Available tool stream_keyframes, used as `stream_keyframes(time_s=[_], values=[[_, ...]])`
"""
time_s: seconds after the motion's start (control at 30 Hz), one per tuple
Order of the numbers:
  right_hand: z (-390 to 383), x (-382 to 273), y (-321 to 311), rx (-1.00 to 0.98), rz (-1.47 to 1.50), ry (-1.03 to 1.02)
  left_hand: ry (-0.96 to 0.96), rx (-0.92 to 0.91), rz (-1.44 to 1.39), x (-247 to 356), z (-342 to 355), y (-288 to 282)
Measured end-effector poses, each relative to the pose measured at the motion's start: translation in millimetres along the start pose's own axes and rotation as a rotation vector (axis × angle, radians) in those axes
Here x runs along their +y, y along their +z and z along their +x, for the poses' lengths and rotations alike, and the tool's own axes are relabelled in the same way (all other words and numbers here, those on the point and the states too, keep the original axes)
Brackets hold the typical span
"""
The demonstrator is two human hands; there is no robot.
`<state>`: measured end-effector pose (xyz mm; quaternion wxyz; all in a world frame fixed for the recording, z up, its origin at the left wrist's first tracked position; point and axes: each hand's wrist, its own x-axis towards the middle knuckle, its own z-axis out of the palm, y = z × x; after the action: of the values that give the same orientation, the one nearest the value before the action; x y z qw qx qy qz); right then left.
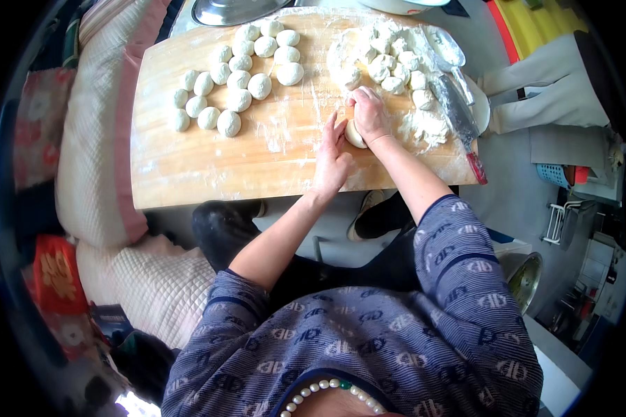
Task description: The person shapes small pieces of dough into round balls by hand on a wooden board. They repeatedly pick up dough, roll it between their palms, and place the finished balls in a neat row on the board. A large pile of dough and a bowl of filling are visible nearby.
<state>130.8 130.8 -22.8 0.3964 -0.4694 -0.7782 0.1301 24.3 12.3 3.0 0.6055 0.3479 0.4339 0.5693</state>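
Dough piece point(355, 136), pale and rounded, lies near the front edge of a floury wooden board point(222, 163), right of its middle, between the person's two bare hands. From left to right: beside the board is pale quilted bedding point(94, 139) with pink trim; on the board's left half sit smooth dough balls point(239, 80) in a loose cluster. The left hand point(334, 158) has its grip wide, fingers extended beside the dough piece. The right hand point(370, 117) bends over that piece, touching it, grip curled; whether its fingers clasp the dough, I cannot tell. Beyond it, rougher dough lumps point(395, 66) crowd together in flour, and farthest right lies a red-handled knife point(456, 105).
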Motion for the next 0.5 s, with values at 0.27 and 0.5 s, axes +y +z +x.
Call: stream_keyframes(time_s=[0.27, 0.5], values=[[-43.1, -30.3, 0.7, 0.039, 0.05, 0.158, 0.063, 0.02, 0.354, 0.9, -17.3, 8.9], [-7.0, -4.9, 4.8, -0.025, -0.047, 0.13, 0.052, 0.065, 0.078, -11.1, -3.2, 9.7]])
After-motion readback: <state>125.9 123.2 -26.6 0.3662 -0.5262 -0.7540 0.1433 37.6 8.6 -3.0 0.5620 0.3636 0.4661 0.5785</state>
